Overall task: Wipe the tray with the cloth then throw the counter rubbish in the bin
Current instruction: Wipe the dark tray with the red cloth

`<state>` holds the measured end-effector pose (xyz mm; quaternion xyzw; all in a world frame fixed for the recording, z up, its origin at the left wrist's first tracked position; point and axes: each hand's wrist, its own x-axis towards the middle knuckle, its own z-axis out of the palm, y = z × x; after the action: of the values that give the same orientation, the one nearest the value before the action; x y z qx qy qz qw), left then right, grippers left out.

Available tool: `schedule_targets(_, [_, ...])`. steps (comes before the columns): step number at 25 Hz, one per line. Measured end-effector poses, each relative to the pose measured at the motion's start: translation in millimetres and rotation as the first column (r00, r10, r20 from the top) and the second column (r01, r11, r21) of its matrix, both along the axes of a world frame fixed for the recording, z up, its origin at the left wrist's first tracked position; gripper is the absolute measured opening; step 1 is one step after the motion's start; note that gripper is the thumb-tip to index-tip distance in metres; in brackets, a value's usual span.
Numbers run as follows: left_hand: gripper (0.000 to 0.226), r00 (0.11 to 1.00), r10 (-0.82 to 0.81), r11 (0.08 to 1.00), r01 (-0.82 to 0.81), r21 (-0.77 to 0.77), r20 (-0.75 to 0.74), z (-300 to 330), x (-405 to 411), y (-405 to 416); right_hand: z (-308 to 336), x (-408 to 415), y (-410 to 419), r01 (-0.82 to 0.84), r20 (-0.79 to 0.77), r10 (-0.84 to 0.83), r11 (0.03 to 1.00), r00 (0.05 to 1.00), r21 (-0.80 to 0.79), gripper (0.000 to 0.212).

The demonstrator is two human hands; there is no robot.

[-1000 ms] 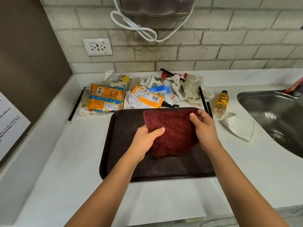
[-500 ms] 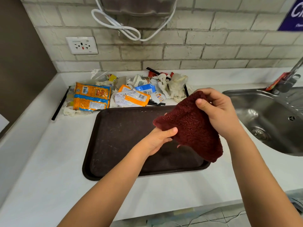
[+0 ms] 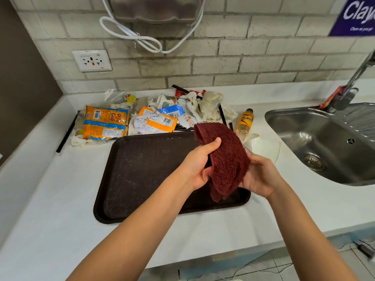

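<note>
Now, step: wiping, judged paused while the cloth gets refolded.
Worktop (image 3: 50, 191): carries everything.
Tray (image 3: 146, 171): lies under both hands, speckled.
Rubbish (image 3: 154, 116): heaped beyond the fingers, untouched.
Cloth (image 3: 225, 159): lifted clear of the tray.
Left hand (image 3: 197, 165): fingers curled, thumb pinching the cloth's upper fold.
Right hand (image 3: 261, 175): fingers cupped against its hanging side.
Next: bunch it, press down onto the tray.

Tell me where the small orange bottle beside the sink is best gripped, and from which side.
Probably around the middle of the orange bottle, coming from above and the right. It lies on the counter with its dark cap toward the wall, the rubbish pile crowds its left, and the sink side is open, so a grip across its round body fits.
</note>
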<state>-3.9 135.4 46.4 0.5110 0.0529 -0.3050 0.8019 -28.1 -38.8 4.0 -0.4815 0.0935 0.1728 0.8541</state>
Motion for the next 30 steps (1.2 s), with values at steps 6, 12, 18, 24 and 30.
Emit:
schedule_targets(6, [0.01,0.988,-0.106,0.961,0.072,0.267,0.115,-8,-15,-27,-10,-11,-38,0.338,0.078,-0.332,0.883,0.94,-0.324,0.037])
schedule_targets(12, [0.041,0.84,-0.399,0.764,0.083,0.64,0.366,-51,-40,-84,11,-46,-100,0.344,0.191,-0.322,0.53,0.927,-0.775,0.031])
schedule_targets(18, [0.04,0.719,-0.575,0.618,0.068,0.783,0.391,-72,-43,-129,-28,-53,-144,0.26,0.081,-0.404,0.411,0.911,-0.874,0.031])
schedule_targets(24, [0.051,0.715,-0.566,0.573,-0.017,0.819,0.41,-89,-45,-140,-64,-40,-156,0.206,0.158,-0.354,0.103,0.922,-0.973,0.035])
schedule_targets(30, [0.042,0.405,-0.796,0.452,-0.097,0.887,0.45,-103,-43,-144,-75,-33,-149,0.198,0.232,-0.347,-0.129,0.909,-0.972,0.037])
